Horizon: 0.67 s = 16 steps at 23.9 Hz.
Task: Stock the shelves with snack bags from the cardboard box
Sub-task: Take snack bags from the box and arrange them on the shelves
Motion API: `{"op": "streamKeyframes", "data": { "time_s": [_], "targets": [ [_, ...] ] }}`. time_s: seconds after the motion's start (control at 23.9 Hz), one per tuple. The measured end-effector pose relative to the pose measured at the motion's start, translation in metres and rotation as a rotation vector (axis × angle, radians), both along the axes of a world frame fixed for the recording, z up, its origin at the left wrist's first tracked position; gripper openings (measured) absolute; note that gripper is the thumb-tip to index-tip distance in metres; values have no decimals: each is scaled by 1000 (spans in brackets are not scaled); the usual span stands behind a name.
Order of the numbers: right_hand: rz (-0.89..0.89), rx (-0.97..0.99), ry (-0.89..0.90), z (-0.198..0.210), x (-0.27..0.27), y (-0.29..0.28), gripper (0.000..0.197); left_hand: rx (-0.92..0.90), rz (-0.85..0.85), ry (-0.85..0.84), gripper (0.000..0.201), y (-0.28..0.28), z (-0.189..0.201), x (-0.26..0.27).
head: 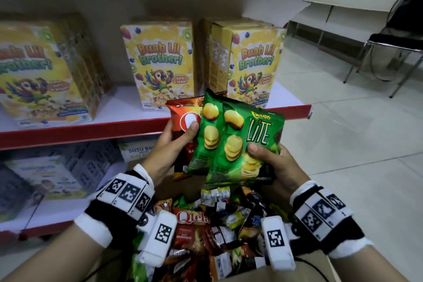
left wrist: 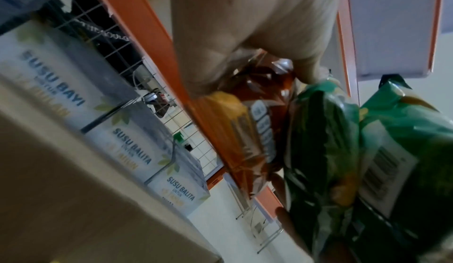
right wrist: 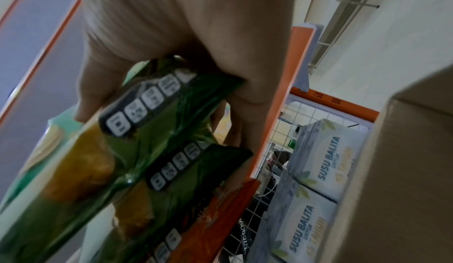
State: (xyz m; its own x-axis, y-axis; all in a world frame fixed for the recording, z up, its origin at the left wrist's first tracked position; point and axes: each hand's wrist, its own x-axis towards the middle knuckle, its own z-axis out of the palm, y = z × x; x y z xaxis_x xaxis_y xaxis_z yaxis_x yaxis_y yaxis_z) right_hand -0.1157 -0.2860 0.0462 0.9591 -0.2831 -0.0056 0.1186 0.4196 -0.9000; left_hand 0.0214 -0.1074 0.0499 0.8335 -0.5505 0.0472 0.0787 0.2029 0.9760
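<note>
**A:** How many bags have you got up there?

**B:** Three. Your left hand (head: 170,146) has its thumb pressed on the face of one red bag (head: 186,130), with the fingers curled behind it. Your right hand (head: 278,167) pinches two green bags (head: 231,142), which overlap like a fan, with the thumb on the front near their lower edge. The left green bag lies over the red bag's right side, so all three touch.

**A:** And how are your arms set?

**B:** Both forearms come up from below, with the wrists bent up and the palms turned toward each other. The bags stand upright, just in front of the red shelf edge (head: 91,130).

**A:** Where is the rest of the stock?

**B:** In the cardboard box (left wrist: 73,209), right under your wrists. It is a loose heap of bags (head: 206,231), red, green and dark, too jumbled to count.

**A:** What is on the shelves?

**B:** Three stacks of yellow cereal boxes (head: 160,62) face you on the shelf above. The shelf below holds white milk cartons (left wrist: 137,151); the left wrist view shows three of them in a row.
</note>
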Motion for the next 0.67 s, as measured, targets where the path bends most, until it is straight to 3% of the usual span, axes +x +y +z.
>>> {"op": "streamKeyframes", "data": {
  "time_s": [0.17, 0.38, 0.5, 0.67],
  "targets": [
    [16, -75, 11, 81, -4, -23, 55, 44, -89, 50, 76, -17, 74, 2],
    [-19, -198, 95, 161, -15, -38, 70, -30, -112, 141, 67, -30, 146, -12],
    [3, -227, 113, 234, -27, -43, 62, -34, -121, 194, 60, -31, 206, -22],
    [31, -242, 112, 332, -42, -44, 54, 5, -141, 172, 68, -25, 298, -35]
  ]
}}
